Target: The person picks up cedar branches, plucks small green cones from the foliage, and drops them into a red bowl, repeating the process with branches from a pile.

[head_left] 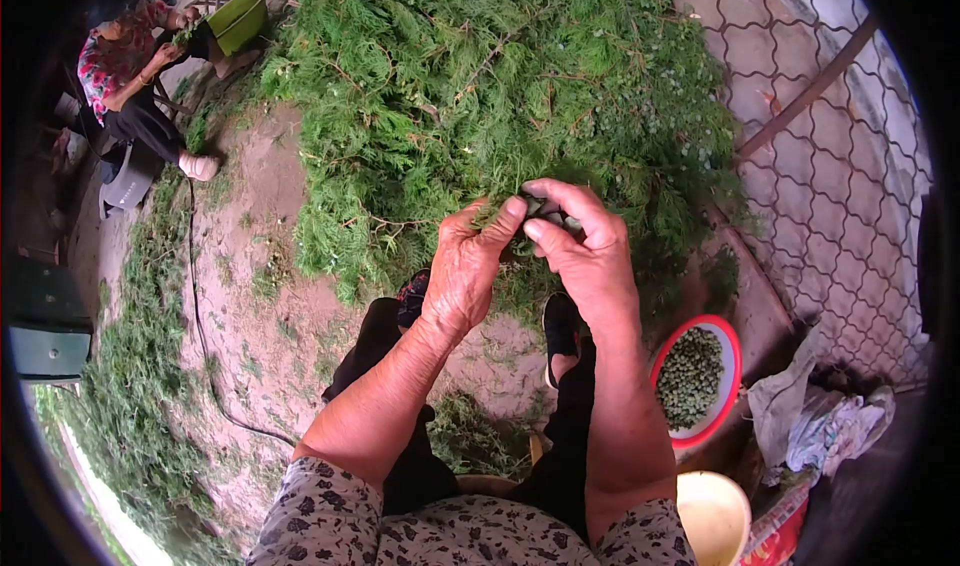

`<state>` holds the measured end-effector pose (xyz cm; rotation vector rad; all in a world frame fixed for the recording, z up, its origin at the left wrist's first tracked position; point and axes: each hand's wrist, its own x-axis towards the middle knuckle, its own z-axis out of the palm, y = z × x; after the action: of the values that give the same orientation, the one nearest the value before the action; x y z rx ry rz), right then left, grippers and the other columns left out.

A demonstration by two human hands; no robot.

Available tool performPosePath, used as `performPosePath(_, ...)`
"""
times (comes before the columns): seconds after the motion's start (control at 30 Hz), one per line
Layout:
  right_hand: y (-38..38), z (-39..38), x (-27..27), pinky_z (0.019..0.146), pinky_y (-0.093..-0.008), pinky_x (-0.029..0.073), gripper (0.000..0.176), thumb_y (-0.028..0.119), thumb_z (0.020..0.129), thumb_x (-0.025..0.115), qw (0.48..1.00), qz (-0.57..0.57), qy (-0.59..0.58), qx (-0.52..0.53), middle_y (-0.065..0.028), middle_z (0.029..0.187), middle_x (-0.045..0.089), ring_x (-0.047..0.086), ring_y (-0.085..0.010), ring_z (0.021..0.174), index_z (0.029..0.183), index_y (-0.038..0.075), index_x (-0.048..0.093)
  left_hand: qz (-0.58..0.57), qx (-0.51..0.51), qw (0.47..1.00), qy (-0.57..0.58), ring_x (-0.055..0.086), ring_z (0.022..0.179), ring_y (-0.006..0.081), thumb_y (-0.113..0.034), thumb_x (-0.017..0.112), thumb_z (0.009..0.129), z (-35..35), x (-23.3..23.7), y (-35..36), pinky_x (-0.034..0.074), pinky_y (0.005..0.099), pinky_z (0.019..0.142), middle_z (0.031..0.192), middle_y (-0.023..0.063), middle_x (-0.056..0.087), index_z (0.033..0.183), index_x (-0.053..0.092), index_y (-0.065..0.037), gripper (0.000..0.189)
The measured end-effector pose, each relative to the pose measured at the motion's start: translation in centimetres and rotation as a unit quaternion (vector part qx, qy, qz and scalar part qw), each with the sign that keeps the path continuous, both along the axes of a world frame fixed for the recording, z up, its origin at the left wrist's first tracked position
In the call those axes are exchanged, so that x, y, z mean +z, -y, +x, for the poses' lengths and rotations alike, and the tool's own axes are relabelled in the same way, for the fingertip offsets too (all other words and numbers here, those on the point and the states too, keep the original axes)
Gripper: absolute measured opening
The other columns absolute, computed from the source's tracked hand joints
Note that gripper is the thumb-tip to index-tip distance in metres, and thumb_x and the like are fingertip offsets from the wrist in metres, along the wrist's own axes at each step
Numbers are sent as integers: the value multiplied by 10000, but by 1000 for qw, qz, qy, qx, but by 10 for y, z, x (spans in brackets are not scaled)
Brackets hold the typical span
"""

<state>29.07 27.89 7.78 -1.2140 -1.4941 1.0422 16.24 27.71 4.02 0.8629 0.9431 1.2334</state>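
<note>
My left hand [465,266] and my right hand [597,251] meet in front of me over the edge of a large heap of green conifer branches [430,96]. Several grey-green cones [550,214] sit in the curled fingers of my right hand, partly hidden by its thumb and forefinger. The left thumb presses against its fingers right beside these cones, pinching what looks like a conifer sprig; most of it is covered by the hand.
To my right stand a red-rimmed bowl [736,366] of small green cones [690,381] and a pale yellow basin [740,511]. Crumpled cloth [835,431] lies beyond. At upper left another person [130,66] sits handling sprigs by a green tub [240,26]. A dark cable [197,326] crosses the ground.
</note>
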Motion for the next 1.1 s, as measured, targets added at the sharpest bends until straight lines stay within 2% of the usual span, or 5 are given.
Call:
performPosePath(0.23, 0, 4, -4, 541, -240, 436, 171, 54, 762, 624, 989, 98, 99, -39, -45, 817, 566, 532, -120, 642, 928, 27, 593, -27, 3, 999, -21, 511, 770, 109, -284, 607, 818, 0, 6, 1, 407, 281, 695, 805, 42, 597, 909, 597, 5, 303)
performPosePath(0.73, -9, 62, -6, 545, -233, 421, 159, 131, 840, 567, 853, -138, -502, -34, -61, 793, 569, 526, -150, 665, 960, 27, 580, -173, 18, 957, 232, 549, 854, 161, -192, 623, 804, -2, 18, -3, 417, 306, 795, 910, 48, 600, 943, 578, -35, 214)
performPosePath(1.0, 9, 214, -83, 610, -317, 479, 128, 77, 799, 591, 777, -102, -506, -360, -118, 784, 592, 562, -241, 684, 895, -6, 580, -201, 46, 956, 210, 552, 844, 169, -216, 617, 800, -18, 6, -9, 412, 330, 809, 888, 47, 610, 929, 582, -45, 217)
performPosePath(1.07, 50, 270, -117, 614, -343, 467, 233, 164, 765, 625, 823, 101, 383, -408, -172, 745, 609, 584, -270, 658, 886, -34, 600, -192, 42, 957, 215, 567, 883, 217, -241, 590, 813, -23, 7, -9, 446, 370, 817, 957, 83, 608, 974, 569, -51, 251)
performPosePath(1.1, 69, 306, -125, 628, -357, 461, 275, 195, 751, 630, 813, 25, 408, -415, -193, 739, 609, 591, -283, 662, 892, -39, 605, -193, 41, 957, 214, 567, 883, 217, -241, 590, 813, -25, 8, -9, 446, 370, 817, 957, 83, 608, 974, 569, -51, 251)
